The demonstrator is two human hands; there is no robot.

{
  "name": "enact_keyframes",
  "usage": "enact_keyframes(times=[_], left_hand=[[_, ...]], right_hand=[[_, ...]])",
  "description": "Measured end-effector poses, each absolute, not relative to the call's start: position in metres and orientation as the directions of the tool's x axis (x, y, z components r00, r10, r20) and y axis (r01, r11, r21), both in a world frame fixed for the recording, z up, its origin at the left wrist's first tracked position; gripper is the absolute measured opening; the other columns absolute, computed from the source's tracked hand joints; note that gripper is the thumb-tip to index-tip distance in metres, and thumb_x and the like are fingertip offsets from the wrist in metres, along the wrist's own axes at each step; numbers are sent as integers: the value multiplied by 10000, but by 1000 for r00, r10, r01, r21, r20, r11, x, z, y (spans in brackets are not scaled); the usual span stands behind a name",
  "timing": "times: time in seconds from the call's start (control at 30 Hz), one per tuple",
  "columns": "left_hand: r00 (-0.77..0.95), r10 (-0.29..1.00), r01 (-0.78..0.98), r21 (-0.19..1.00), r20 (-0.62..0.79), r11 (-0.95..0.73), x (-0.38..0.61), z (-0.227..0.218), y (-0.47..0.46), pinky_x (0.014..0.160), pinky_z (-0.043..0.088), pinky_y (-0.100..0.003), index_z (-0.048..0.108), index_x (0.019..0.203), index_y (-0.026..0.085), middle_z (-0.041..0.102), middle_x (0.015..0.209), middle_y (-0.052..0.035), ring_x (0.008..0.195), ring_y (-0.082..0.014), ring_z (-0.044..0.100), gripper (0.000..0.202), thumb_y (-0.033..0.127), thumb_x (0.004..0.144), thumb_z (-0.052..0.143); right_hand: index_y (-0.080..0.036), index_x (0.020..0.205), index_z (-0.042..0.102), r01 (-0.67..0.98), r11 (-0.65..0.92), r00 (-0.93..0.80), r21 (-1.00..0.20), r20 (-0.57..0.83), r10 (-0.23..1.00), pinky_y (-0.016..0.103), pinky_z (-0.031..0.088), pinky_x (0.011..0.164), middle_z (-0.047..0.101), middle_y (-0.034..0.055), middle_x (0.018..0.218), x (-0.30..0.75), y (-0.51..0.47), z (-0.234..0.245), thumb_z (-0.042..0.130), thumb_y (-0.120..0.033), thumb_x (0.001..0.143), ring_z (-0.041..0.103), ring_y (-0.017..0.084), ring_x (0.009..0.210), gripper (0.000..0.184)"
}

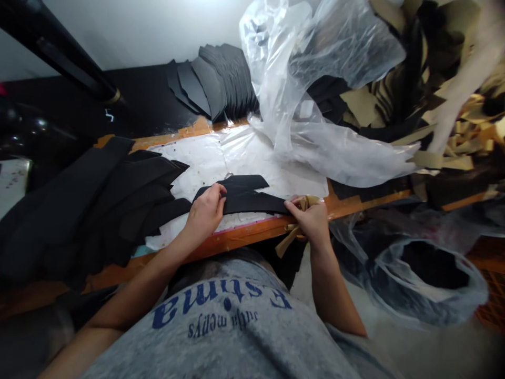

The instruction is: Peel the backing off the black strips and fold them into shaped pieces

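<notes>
The left hand point(205, 211) pinches one end of a black cut piece point(246, 196) on the white-covered board point(240, 152). The right hand point(310, 223) closes around a tan strip point(290, 237) at the piece's other end. Many finished-looking black pieces point(118, 195) overlap left of the board, more stand stacked point(213, 84) behind it, and tan scraps point(445, 126) lie right of it.

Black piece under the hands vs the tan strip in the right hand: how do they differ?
The black cut piece is dark and broad, while the tan strip is pale and narrow. The black cut piece lies flat on the white sheet, while the tan strip dangles loosely below the right hand. The left hand grips the black cut piece, while the tan strip is held only by the right hand. Both look thin and flexible.
</notes>
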State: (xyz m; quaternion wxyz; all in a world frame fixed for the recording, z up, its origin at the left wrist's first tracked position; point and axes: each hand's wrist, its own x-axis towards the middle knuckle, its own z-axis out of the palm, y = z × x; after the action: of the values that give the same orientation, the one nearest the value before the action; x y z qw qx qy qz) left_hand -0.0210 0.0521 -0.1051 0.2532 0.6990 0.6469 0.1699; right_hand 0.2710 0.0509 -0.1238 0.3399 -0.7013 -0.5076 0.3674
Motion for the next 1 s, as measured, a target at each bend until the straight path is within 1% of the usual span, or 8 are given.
enact_keyframes(times=[0.2, 0.3, 0.43, 0.53, 0.63, 0.73, 0.87, 1.0], left_hand=[[83, 997, 895, 440, -1, -74, -8, -109, 42, 770, 493, -328, 580, 1107, 142, 642, 959, -89, 872, -232, 637, 175, 148, 962, 482], [94, 990, 948, 294, 106, -122, -7, -112, 36, 799, 499, -337, 601, 1132, 125, 620, 1026, -124, 911, -247, 625, 204, 202, 989, 477], [91, 962, 985, 121, 259, -126, -16, -119, 32, 835, 503, -382, 624, 1148, 98, 571, 1157, -187, 1002, -302, 595, 307, 348, 988, 544], [137, 921, 971, 135, 365, -198, -16, -123, 29, 897, 494, -403, 640, 1147, 89, 612, 1152, -177, 1008, -292, 590, 273, 288, 997, 530], [350, 827, 884, 137, 440, -447, -2, -122, 20, 1075, 433, -406, 589, 1321, 78, 591, 1375, -173, 1226, -280, 556, 347, 155, 1000, 481], [609, 739, 744, 113, 288, -658, 16, -124, 9, 1220, 299, -441, 445, 1514, 118, 399, 1614, -108, 1471, -247, 380, 479, 200, 1046, 393], [590, 803, 791, 138, 86, -596, 19, -131, 1, 1247, 252, -504, 308, 1606, 172, 235, 1688, -50, 1548, -259, 262, 655, 526, 1056, 344], [444, 886, 880, 120, 135, -459, 2, -129, 1, 1224, 287, -511, 307, 1580, 30, 259, 1663, -184, 1540, -321, 280, 669, 436, 1054, 382]], right_hand=[[-169, 688, 611, 667, -183, 181, -722, -81, 980, 307, 431, 668, 644, 39, 704, 264, 50, -119, 730, -372, 771, 591, 182, 660, 249], [-181, 678, 568, 842, -76, 72, -534, -29, 997, 306, 407, 679, 656, 66, 831, 263, 50, -112, 705, -352, 846, 598, 192, 734, 276], [-185, 711, 576, 958, -125, 104, -259, -90, 990, 318, 377, 636, 663, 82, 962, 277, 49, -104, 723, -535, 870, 617, 223, 787, 412], [-185, 790, 624, 937, -93, 87, -338, -31, 996, 318, 423, 676, 661, 63, 915, 291, 46, -103, 671, -481, 924, 640, 231, 818, 328], [-187, 989, 691, 881, 25, 45, -472, 137, 990, 321, 479, 755, 668, 72, 999, 289, 40, -105, 562, -390, 989, 662, 224, 880, 240], [-193, 1166, 692, 866, 112, -43, -488, 150, 988, 354, 514, 779, 637, 121, 1183, 275, 37, -109, 592, -460, 961, 668, 264, 971, 351], [-177, 1110, 642, 856, 122, -99, -503, 72, 993, 385, 518, 759, 635, 141, 1171, 261, 37, -117, 669, -465, 884, 661, 317, 1010, 368], [-206, 1052, 573, 748, 90, -132, -657, -14, 991, 335, 491, 689, 661, 46, 878, 265, 36, -111, 630, -370, 911, 664, 238, 773, 223]])
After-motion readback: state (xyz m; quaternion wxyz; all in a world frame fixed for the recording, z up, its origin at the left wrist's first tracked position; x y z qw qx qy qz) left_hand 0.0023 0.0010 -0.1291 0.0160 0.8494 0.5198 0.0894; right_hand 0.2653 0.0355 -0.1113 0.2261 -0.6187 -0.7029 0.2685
